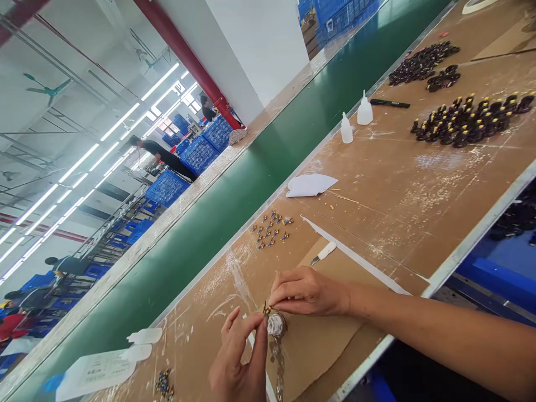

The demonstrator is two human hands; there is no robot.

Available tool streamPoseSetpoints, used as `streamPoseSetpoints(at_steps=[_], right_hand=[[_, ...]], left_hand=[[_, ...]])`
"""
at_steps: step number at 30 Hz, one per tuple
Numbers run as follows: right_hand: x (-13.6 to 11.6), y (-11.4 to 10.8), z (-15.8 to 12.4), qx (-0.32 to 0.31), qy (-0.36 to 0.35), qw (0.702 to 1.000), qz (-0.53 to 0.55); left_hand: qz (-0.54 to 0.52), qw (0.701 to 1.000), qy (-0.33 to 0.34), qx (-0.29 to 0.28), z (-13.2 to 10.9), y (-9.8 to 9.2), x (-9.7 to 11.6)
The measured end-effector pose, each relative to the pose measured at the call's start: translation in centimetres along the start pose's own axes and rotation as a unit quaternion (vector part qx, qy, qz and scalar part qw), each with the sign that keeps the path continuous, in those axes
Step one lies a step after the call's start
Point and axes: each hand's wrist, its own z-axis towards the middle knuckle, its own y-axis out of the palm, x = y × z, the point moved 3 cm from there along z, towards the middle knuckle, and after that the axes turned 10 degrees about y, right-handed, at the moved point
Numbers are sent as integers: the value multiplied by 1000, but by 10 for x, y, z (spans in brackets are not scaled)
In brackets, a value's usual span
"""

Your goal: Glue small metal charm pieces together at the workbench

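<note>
My left hand (238, 360) comes in from the bottom edge with thumb and forefinger pinched together on a tiny dark and yellow part (266, 309). My right hand (305, 290) reaches in from the right, its fingers closed on the same tiny part from the other side. Just below the fingertips a small round shiny object (277, 324) lies on the brown cardboard-covered table (397, 190). A loose cluster of small blue and yellow parts (272, 229) lies beyond my hands. A small white-handled knife (323, 252) rests close to my right hand.
A green conveyor belt (234, 195) runs along the table's far side. On the table are a white paper (310, 184), two white squeeze bottles (346, 128), a black pen (389, 103), rows of black parts with yellow tips (469, 120) and plastic bags (96, 371). Other people work among blue crates (167, 187).
</note>
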Motion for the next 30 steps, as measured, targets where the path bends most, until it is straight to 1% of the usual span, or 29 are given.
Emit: streamPoseSetpoints(at_steps=[3,6,8,9,11,13,14,15,17,19,22,25,27,28,30], right_hand=[[-1,0,0,8,-14,1000,-8],[0,-1,0,-6,-12,999,-39],[2,-3,1,-12,-1,998,-67],[3,-4,1,-7,12,997,-80],[9,-8,2,23,58,992,-111],[15,-10,1,55,115,981,-148],[18,-11,0,64,136,975,-165],[20,-10,0,67,149,970,-180],[23,-9,-1,59,152,967,-198],[25,-7,-2,51,148,966,-208],[27,-6,-2,52,153,962,-219],[29,-6,-3,54,158,961,-220],[31,-6,-4,55,159,962,-215],[31,-6,-4,55,160,963,-210],[31,-8,-5,59,165,964,-200]], left_hand=[[-19,1000,4,-20,0,1,-3],[-30,999,-29,-25,2,-2,-3],[-38,996,-76,-36,7,-4,-9],[-45,992,-108,-41,12,-4,-15],[-81,979,-182,-49,26,1,-35],[-154,956,-241,-62,46,16,-60],[-203,941,-259,-79,57,27,-73],[-219,936,-261,-87,69,37,-86],[-227,932,-266,-93,89,60,-110],[-220,929,-280,-104,103,82,-131],[-207,921,-303,-131,114,107,-150],[-196,914,-318,-156,116,122,-156],[-188,915,-320,-159,117,122,-156],[-183,917,-318,-154,117,117,-155],[-170,927,-308,-132,113,97,-152]])
